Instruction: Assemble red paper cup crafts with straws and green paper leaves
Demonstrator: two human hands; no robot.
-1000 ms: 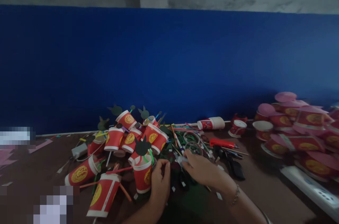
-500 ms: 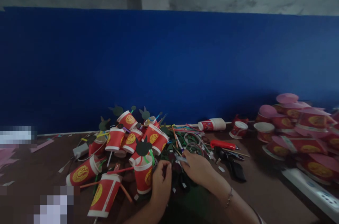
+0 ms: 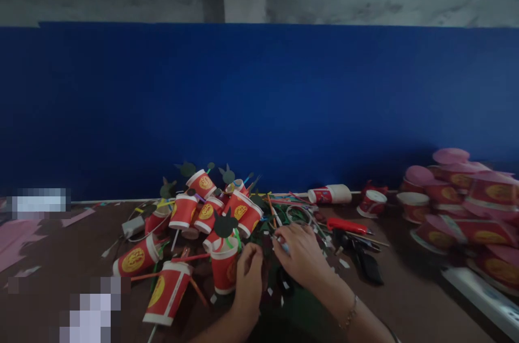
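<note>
Left hand [image 3: 249, 272], fingers curled (contents, if any, cannot be told), just beside an upright red paper cup [image 3: 223, 271] on the tabletop [image 3: 409, 294]; right hand [image 3: 300, 251], grasping a small pale object [image 3: 285, 248].

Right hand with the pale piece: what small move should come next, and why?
I'd probably ease the right hand toward the left hand: the pale piece is at its fingers, a gap separates the hands, and the red cup with the dark cutout is close beside the left. Whether the left holds anything is unclear.
</note>
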